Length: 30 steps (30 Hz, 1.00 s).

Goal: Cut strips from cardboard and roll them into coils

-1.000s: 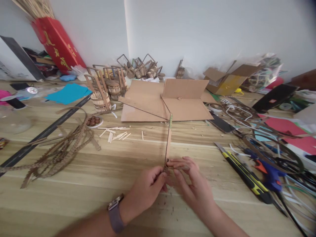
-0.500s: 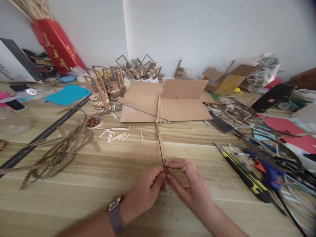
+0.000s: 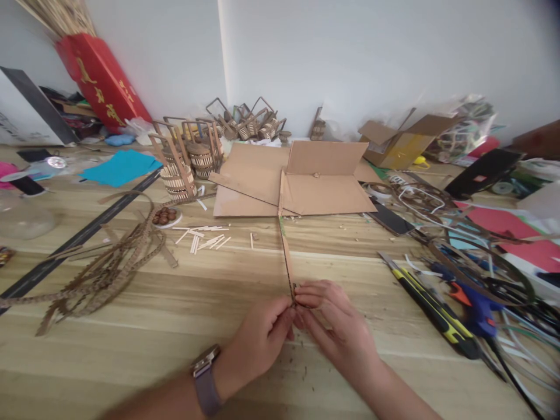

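A long narrow cardboard strip (image 3: 284, 242) runs away from me over the wooden table (image 3: 184, 303), its far end above the flat cardboard sheets (image 3: 324, 181). My left hand (image 3: 260, 338), with a watch on its wrist, pinches the strip's near end between thumb and fingers. My right hand (image 3: 339, 329) meets it at the same spot, fingertips closed on that near end. Both hands rest low over the table's front middle.
A yellow-black utility knife (image 3: 431, 306) and a blue glue gun (image 3: 475, 306) lie right. Tangled brown strips (image 3: 109, 262) and a black ruler (image 3: 74, 239) lie left. Small woven baskets (image 3: 188, 157), short sticks (image 3: 205, 236), blue paper (image 3: 120, 166) and an open box (image 3: 406, 140) sit farther back.
The strip's far end swung from right of centre to the left and has stayed there. My right fingers curled in closer onto the near end; the left hand barely moved.
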Tool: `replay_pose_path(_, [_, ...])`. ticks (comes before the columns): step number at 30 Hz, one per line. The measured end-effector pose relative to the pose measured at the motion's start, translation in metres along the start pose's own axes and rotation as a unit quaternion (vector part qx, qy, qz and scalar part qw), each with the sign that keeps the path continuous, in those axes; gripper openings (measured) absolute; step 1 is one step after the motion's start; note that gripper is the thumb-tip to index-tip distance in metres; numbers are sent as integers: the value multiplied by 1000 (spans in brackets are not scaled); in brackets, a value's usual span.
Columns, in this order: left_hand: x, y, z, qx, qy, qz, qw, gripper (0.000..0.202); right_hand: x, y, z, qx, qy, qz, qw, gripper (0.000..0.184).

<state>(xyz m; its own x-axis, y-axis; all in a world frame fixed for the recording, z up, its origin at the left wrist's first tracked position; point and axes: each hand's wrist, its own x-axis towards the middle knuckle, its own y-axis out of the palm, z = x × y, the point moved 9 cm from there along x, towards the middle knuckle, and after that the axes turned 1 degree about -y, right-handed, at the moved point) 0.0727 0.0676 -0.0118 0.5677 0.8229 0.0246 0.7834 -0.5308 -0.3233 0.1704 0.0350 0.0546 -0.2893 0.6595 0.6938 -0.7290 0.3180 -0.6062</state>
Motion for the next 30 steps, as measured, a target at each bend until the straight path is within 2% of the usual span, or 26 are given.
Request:
replay_pose_path(5, [-1,1,-2,-14,-2,8,1000,38,0,-3,7,-50,-22,-9,998,15])
replay_pose_path(11, [-1,5,3,-105,-23,24,994,47,2,0,16,-78,-33,4,996,17])
replay_pose_path(19, [-4,3,1,-32,-14,13,999,42,0,1,6,-56,11,10,998,16])
replay_pose_path(30, [-6,5,-3,-39,-14,38,998,41,-6,4,-7,-37,62,8,997,15])
